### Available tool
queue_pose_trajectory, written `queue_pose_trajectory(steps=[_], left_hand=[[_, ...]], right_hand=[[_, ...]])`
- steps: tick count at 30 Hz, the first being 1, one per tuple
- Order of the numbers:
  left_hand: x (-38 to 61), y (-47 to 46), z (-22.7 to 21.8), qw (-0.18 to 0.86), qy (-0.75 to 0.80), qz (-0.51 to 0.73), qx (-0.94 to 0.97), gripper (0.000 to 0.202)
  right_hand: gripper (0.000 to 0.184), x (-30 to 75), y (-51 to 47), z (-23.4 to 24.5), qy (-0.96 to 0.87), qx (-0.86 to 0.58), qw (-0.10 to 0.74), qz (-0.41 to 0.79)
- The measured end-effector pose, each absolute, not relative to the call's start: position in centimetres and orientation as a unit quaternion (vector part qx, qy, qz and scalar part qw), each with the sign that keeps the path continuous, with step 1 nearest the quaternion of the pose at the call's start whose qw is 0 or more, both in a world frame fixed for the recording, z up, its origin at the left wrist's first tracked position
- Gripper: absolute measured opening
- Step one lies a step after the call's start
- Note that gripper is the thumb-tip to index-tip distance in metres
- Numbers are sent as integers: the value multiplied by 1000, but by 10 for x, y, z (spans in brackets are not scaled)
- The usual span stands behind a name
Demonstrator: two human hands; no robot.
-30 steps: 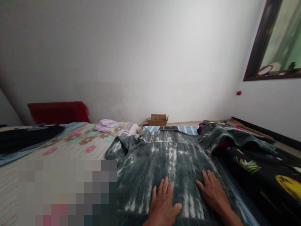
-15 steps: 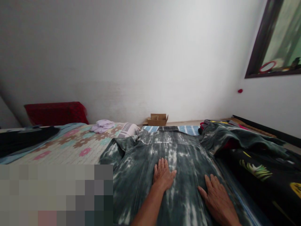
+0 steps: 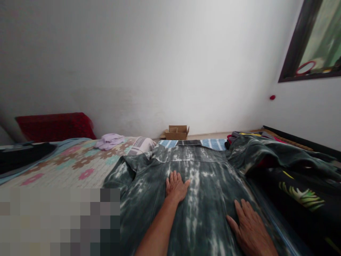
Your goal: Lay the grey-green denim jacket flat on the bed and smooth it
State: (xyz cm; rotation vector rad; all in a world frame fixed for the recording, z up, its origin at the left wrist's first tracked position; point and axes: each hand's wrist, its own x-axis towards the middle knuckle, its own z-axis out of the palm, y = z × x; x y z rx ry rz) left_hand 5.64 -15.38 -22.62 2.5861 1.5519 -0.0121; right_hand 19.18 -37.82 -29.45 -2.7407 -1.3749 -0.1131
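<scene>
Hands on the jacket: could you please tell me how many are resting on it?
2. The left hand lies flat, farther up the back of the green-and-white tie-dye denim jacket; the right hand lies flat nearer its lower right side. No other hands show.

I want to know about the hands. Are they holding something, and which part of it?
Nothing is held. The left hand and the right hand both lie flat, fingers spread, on the back of the tie-dye jacket, with no grip on it.

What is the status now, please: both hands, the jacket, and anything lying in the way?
Left hand flat, open, on jacket back. Right hand flat near its right edge. Right sleeve draped over dark printed cloth.
</scene>
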Motion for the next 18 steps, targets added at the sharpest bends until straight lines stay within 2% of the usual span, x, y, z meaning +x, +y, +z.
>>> queue_pose_trajectory(steps=[8,14,18], left_hand=[[63,-132,-231,31,517,16,855,74],[65,-96,-234,29,524,2,851,84],[69,-87,-235,5,516,3,857,84]], right_hand=[[65,196,-383,-304,-460,-883,65,-69],[65,197,-384,-305,-465,-880,64,-77],[67,199,-386,-307,-469,-878,55,-78]])
